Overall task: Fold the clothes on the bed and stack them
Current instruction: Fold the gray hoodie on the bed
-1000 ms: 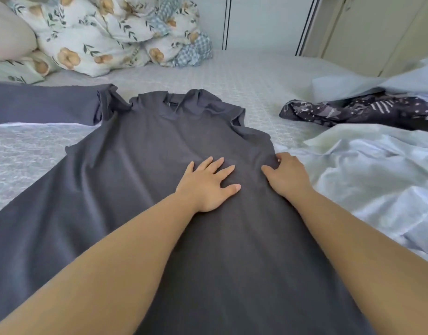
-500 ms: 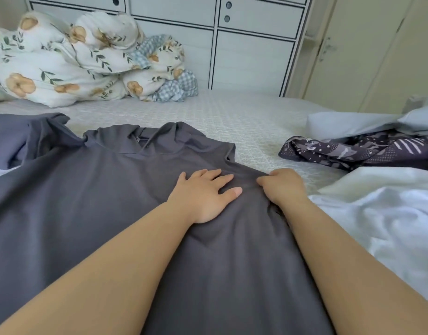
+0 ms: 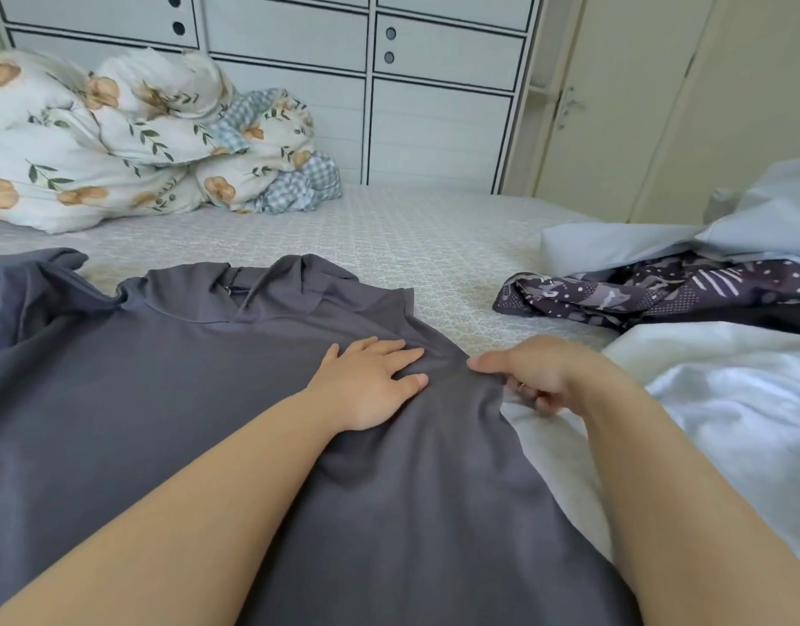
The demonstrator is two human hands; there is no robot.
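Bed: we see a pale patterned bedspread (image 3: pixel 389 237) reaching back to the far wall.
Room: white drawer fronts with dark round holes (image 3: pixel 371 83) stand behind the bed, and a cream door (image 3: pixel 614 106) is at the right.
Bedding heap: a bundled floral quilt (image 3: pixel 118 137) with a blue checked lining sits at the far left of the bed.
Task garment: our grey shirt (image 3: pixel 163 377) lies spread flat on the near half of the bed, collar toward the drawers, one sleeve running off the left edge.
Other clothes: a dark patterned garment (image 3: pixel 660 291) lies crumpled at the right, between a pale blue piece (image 3: pixel 637 246) behind it and a white garment (image 3: pixel 727 422) just beside the shirt's right edge.
Left hand: our left hand (image 3: pixel 371 386) rests palm down on the shirt's chest, fingers straight and slightly spread, pressing the cloth flat.
Right hand: our right hand (image 3: pixel 533 372) is at the shirt's right edge, thumb laid on top and fingers curled under, pinching the grey cloth where it meets the white garment.
Arms: both forearms reach forward over the shirt from the near edge.
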